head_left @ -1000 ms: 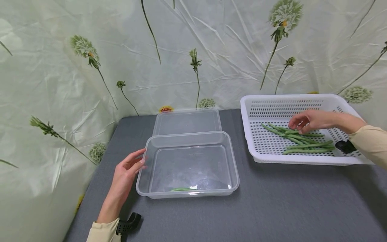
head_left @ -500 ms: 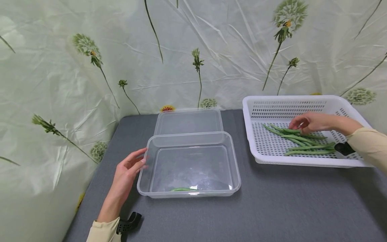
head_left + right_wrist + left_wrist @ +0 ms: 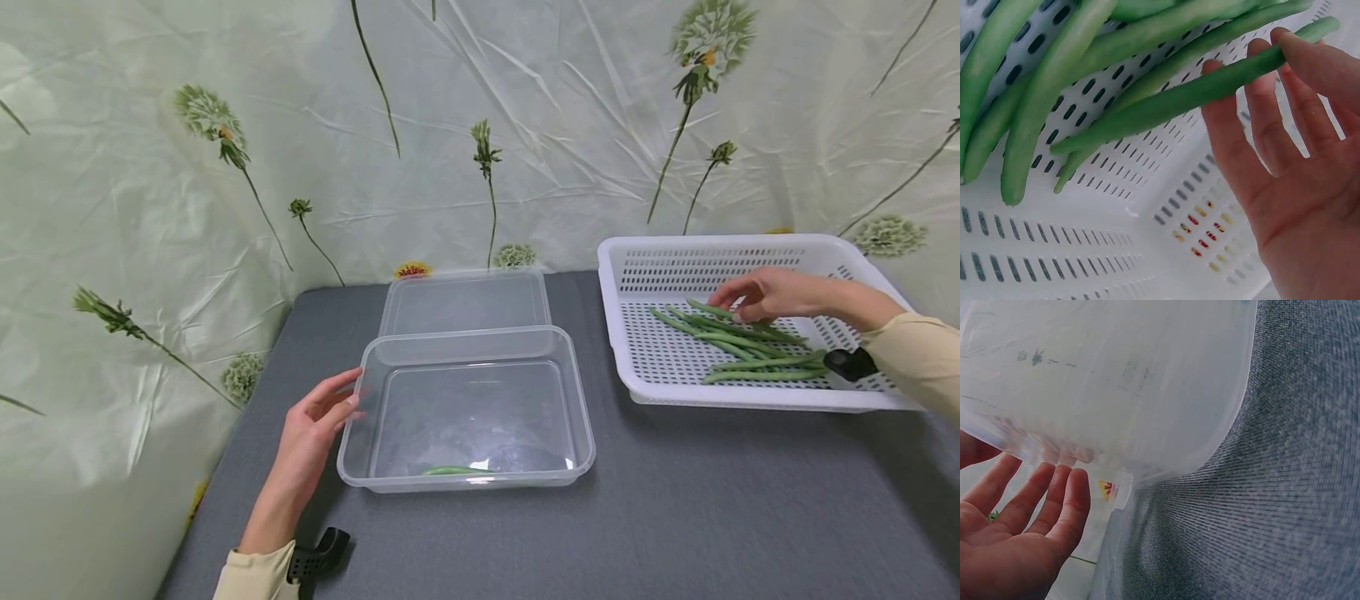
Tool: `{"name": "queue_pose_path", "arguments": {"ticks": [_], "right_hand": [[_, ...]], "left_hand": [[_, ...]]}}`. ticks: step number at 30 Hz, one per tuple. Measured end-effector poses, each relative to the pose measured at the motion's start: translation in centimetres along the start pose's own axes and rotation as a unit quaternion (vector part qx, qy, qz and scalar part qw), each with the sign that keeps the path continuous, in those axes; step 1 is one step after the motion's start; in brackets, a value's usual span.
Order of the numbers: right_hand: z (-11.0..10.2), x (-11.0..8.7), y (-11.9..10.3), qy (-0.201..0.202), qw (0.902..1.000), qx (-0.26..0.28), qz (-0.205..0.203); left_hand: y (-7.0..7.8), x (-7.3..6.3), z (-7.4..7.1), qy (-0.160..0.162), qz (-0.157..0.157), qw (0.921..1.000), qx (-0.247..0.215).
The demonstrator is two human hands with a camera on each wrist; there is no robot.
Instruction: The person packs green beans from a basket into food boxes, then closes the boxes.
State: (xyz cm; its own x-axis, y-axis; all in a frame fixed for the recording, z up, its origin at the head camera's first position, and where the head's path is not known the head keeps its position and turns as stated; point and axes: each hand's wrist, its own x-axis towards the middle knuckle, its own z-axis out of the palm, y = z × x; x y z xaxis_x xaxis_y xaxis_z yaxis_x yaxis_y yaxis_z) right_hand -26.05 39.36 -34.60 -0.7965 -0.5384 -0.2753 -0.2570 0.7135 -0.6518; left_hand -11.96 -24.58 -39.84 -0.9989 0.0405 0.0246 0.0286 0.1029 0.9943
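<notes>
In the head view my right hand point(image 3: 787, 296) is inside the white perforated basket point(image 3: 611, 317) on the right. It pinches one green bean point(image 3: 1166, 106) between thumb and fingers, as the right wrist view shows. Several other green beans point(image 3: 765, 376) lie beneath it on the basket floor. My left hand point(image 3: 306, 433) rests its fingertips against the left wall of a clear plastic container point(image 3: 472, 408). In the left wrist view its fingers point(image 3: 1072, 506) look nearly straight against that wall. A single green bean point(image 3: 453, 470) lies near the container's front wall.
A clear flat lid point(image 3: 468, 304) lies behind the container. Grey cloth point(image 3: 637, 517) covers the table. Behind it hangs a pale curtain point(image 3: 420, 192) with printed flowers.
My right hand has picked a green bean up from the pile and raised it slightly. The left hand and the container have stayed in place.
</notes>
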Motion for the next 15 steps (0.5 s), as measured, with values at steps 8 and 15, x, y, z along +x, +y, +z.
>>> {"name": "queue_pose_path", "arguments": {"ticks": [8,15], "right_hand": [[0.1,-0.1,-1.1,-0.005,0.9986,0.04,0.035],[-0.1,-0.4,-2.6,-0.004,0.9979,0.063,0.013]], "left_hand": [[0.0,0.0,-0.2,-0.005,-0.002,1.0,0.002],[0.1,0.0,-0.2,-0.005,-0.002,1.0,0.008]]}}
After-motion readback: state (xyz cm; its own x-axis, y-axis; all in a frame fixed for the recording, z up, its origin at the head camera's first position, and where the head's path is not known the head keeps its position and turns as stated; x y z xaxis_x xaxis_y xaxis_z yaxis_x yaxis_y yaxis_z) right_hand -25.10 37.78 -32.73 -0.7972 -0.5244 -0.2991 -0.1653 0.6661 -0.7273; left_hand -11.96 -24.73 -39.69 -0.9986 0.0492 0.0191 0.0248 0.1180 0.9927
